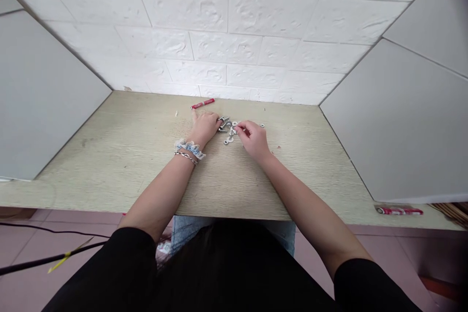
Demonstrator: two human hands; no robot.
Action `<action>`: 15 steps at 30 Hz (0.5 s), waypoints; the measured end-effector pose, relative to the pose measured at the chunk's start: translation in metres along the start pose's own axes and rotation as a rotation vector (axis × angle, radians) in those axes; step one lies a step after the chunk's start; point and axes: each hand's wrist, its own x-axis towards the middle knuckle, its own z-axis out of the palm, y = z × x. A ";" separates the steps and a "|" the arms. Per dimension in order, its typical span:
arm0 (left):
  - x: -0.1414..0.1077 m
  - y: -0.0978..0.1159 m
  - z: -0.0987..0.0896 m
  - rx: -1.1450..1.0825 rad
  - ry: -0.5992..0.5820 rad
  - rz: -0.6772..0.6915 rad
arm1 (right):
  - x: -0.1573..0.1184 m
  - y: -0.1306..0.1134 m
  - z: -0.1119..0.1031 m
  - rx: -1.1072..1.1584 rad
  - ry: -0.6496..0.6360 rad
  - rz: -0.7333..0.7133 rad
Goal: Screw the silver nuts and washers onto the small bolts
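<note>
Towards the back of the pale wooden tabletop, my left hand [206, 126] lies palm down, fingers bent round several silver bolts [223, 125] whose ends stick out on its right side. One finger points away towards the wall. Just right of the bolts, several flat washers [230, 140] and nuts [225, 142] lie in a loose cluster. Over this cluster my right hand [252, 137] has thumb and forefinger pinched together. Whatever is between those fingertips is too small to make out. A single nut [262, 126] lies beyond the right hand's knuckles.
A red marker-like tube [203, 104] lies behind my left hand. Another red tube [400, 211] rests at the front right edge of the tabletop [234, 195]. A white brick-patterned wall [234, 48] closes the back, and grey panels [413, 122] stand at both sides.
</note>
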 end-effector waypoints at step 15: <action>0.000 0.006 -0.012 -0.565 0.159 -0.022 | -0.005 -0.007 -0.001 0.086 0.140 0.025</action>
